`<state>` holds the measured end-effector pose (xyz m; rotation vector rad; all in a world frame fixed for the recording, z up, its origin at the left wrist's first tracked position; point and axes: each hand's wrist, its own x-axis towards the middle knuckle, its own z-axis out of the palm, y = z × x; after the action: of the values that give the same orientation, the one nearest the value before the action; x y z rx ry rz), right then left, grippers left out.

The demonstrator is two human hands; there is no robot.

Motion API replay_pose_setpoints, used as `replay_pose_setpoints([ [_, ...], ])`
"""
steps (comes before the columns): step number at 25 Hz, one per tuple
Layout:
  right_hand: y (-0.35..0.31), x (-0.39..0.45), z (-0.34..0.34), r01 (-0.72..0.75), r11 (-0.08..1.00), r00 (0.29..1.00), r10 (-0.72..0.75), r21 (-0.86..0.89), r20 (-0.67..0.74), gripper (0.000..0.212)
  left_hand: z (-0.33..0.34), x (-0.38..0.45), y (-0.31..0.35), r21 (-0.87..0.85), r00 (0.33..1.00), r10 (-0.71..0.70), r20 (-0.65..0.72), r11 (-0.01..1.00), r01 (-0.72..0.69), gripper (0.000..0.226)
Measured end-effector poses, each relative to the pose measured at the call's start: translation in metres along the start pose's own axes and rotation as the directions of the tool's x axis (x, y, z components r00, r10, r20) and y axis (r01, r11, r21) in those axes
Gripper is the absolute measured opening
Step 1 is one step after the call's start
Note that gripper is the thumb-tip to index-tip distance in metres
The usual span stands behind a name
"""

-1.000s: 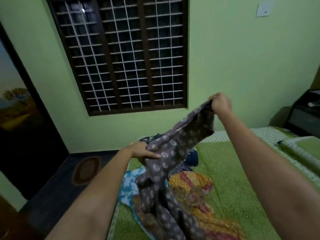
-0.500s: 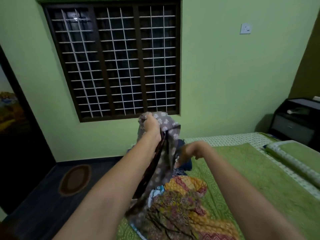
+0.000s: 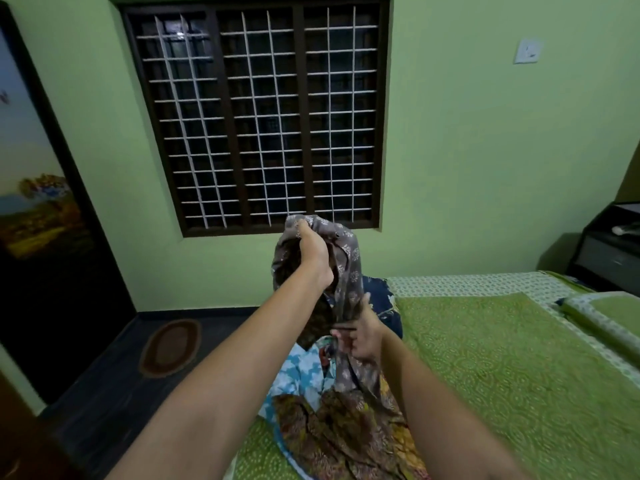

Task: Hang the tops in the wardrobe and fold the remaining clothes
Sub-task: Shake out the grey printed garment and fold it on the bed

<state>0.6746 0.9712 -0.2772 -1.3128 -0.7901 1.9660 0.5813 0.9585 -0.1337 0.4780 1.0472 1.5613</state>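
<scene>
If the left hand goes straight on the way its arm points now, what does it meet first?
Probably the barred window in the green wall. Beyond the left hand, shut on the grey printed garment, nothing else shows, though depth is unclear.

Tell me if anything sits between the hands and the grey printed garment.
Nothing does. The left hand grips the grey garment at its top, and the right hand pinches it lower down, above the clothes pile.

Green walls (image 3: 467, 168), dim light. Dark-framed window (image 3: 256, 116) w/ white grille in the far wall, switch plate (image 3: 527, 51) up to its right. Dark door (image 3: 41, 220) w/ a landscape print at left. Dark floor (image 3: 104, 375), oval brown mat (image 3: 169, 348). Bed (image 3: 502, 368) w/ green cover at right, black cabinet (image 3: 609, 251) in the far corner.
</scene>
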Motion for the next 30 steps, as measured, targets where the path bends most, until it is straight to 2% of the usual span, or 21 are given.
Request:
replay_pose_setpoints([
  [2, -0.009, 0.011, 0.006, 0.043, 0.947, 0.998, -0.052, 0.318, 0.022, 0.100, -0.014, 0.007, -0.013, -0.044, 0.998, -0.021, -0.051, 0.999, 0.019, 0.076],
  [4, -0.022, 0.013, 0.014, 0.145, 0.863, 0.988, -0.155, 0.485, -0.020, 0.093, -0.033, 0.010, -0.026, -0.094, 0.992, -0.030, -0.124, 0.995, 0.018, 0.065],
  [6, -0.038, 0.016, 0.016, 0.251, 0.739, 0.964, -0.247, 0.625, -0.095, 0.070, -0.058, 0.011, -0.044, -0.112, 0.989, -0.066, -0.133, 0.992, 0.052, 0.054],
  [7, -0.046, 0.015, 0.013, 0.317, 0.717, 0.945, -0.294, 0.621, -0.143, 0.055, -0.075, 0.010, -0.055, -0.056, 0.987, -0.127, -0.103, 0.991, 0.122, 0.051],
  [9, -0.060, 0.010, 0.009, 0.377, 0.722, 0.918, -0.375, 0.580, -0.130, 0.038, -0.114, 0.011, -0.074, 0.271, 0.951, -0.310, -0.020, 0.913, 0.303, 0.055],
  [10, -0.064, 0.007, 0.008, 0.367, 0.756, 0.919, -0.384, 0.542, -0.087, 0.035, -0.134, 0.013, -0.080, 0.491, 0.931, -0.366, -0.014, 0.808, 0.325, 0.067],
  [11, -0.068, 0.004, 0.007, 0.358, 0.800, 0.920, -0.392, 0.482, -0.033, 0.033, -0.149, 0.018, -0.081, 0.672, 0.930, -0.366, -0.040, 0.679, 0.296, 0.082],
  [12, -0.070, -0.001, 0.008, 0.343, 0.841, 0.919, -0.392, 0.418, 0.034, 0.033, -0.162, 0.027, -0.079, 0.787, 0.953, -0.287, -0.098, 0.564, 0.251, 0.092],
  [13, -0.070, -0.007, 0.009, 0.325, 0.873, 0.919, -0.382, 0.364, 0.095, 0.033, -0.171, 0.036, -0.078, 0.829, 0.976, -0.142, -0.167, 0.515, 0.217, 0.096],
  [14, -0.071, -0.011, 0.012, 0.300, 0.894, 0.916, -0.367, 0.333, 0.160, 0.032, -0.176, 0.044, -0.073, 0.811, 0.968, -0.016, -0.250, 0.543, 0.218, 0.094],
  [15, -0.071, -0.014, 0.015, 0.277, 0.901, 0.907, -0.360, 0.332, 0.220, 0.032, -0.181, 0.055, -0.072, 0.742, 0.952, 0.022, -0.304, 0.633, 0.222, 0.090],
  [17, -0.071, -0.021, 0.024, 0.258, 0.905, 0.883, -0.363, 0.338, 0.297, 0.036, -0.182, 0.062, -0.080, 0.614, 0.970, -0.080, -0.232, 0.761, 0.210, 0.068],
  [19, -0.074, -0.021, 0.027, 0.297, 0.911, 0.878, -0.378, 0.285, 0.293, 0.035, -0.181, 0.052, -0.102, 0.510, 0.971, -0.226, -0.077, 0.828, 0.233, 0.050],
  [20, -0.074, -0.019, 0.026, 0.323, 0.913, 0.875, -0.389, 0.250, 0.288, 0.036, -0.176, 0.042, -0.107, 0.434, 0.951, -0.311, -0.006, 0.856, 0.282, 0.046],
  [21, -0.075, -0.016, 0.024, 0.346, 0.916, 0.875, -0.393, 0.202, 0.282, 0.042, -0.173, 0.037, -0.110, 0.336, 0.920, -0.382, 0.090, 0.881, 0.333, 0.049],
  [23, -0.070, -0.013, 0.016, 0.338, 0.929, 0.889, -0.368, 0.151, 0.273, 0.049, -0.165, 0.035, -0.113, 0.099, 0.885, -0.411, 0.220, 0.911, 0.399, 0.092],
  [24, -0.068, -0.013, 0.012, 0.323, 0.932, 0.892, -0.358, 0.163, 0.277, 0.045, -0.163, 0.038, -0.113, 0.015, 0.888, -0.401, 0.226, 0.913, 0.408, 0.112],
  [25, -0.065, -0.016, 0.010, 0.320, 0.931, 0.891, -0.359, 0.177, 0.277, 0.044, -0.164, 0.041, -0.114, -0.050, 0.894, -0.376, 0.245, 0.916, 0.399, 0.121],
  [26, -0.063, -0.016, 0.005, 0.309, 0.930, 0.891, -0.356, 0.198, 0.283, 0.044, -0.164, 0.040, -0.114, -0.080, 0.900, -0.348, 0.264, 0.921, 0.380, 0.118],
  [28, -0.062, -0.015, -0.007, 0.304, 0.937, 0.906, -0.340, 0.173, 0.250, 0.044, -0.174, 0.041, -0.112, -0.072, 0.928, -0.289, 0.233, 0.947, 0.313, 0.086],
  [30, -0.058, -0.007, -0.027, 0.292, 0.954, 0.939, -0.299, 0.070, 0.170, 0.040, -0.191, 0.055, -0.102, 0.026, 0.981, -0.181, 0.064, 0.983, 0.180, 0.049],
])
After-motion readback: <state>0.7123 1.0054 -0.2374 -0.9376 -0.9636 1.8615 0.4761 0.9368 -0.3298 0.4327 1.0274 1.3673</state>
